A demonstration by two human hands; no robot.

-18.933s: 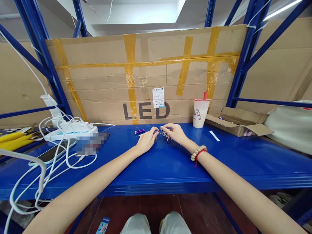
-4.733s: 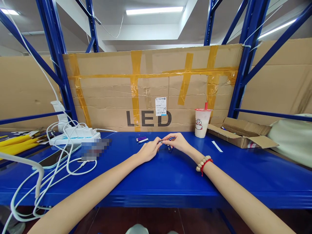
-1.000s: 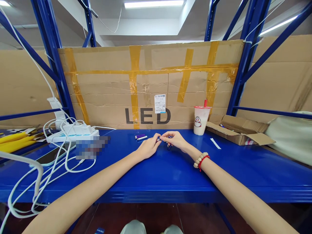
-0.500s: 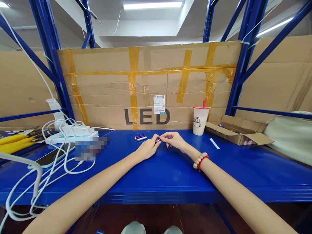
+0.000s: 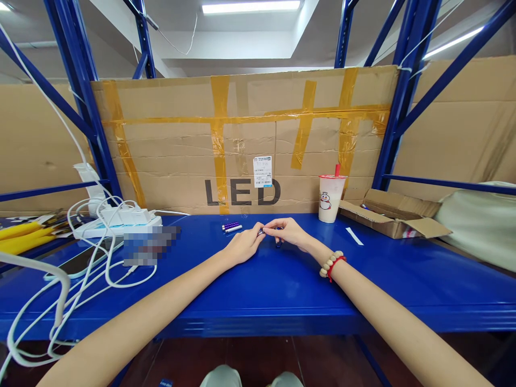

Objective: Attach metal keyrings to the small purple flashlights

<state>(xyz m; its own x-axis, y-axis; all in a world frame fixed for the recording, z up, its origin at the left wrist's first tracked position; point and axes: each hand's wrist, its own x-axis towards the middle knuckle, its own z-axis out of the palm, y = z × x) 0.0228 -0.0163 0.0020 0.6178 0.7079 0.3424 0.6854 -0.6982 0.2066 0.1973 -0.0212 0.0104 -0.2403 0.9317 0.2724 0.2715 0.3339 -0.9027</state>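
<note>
Two hands pinch a small shiny thing (image 5: 261, 233) near the back of the blue table (image 5: 266, 290).
The left hand (image 5: 242, 246) and right hand (image 5: 289, 233) nearly meet, thumbs and fingers closed tight on it; its shape is too tiny to tell. A dark blue bit (image 5: 278, 244) shows under the right hand; I can't tell if it is held. A purple tube (image 5: 230, 225) and a silver tube (image 5: 234, 229) lie side by side near the left hand. The cardboard wall (image 5: 185, 156) stands close behind. Table top stretches between the arms to its front edge. White cords (image 5: 108, 258) crowd the left; a cup (image 5: 329, 201) stands to the right.
</note>
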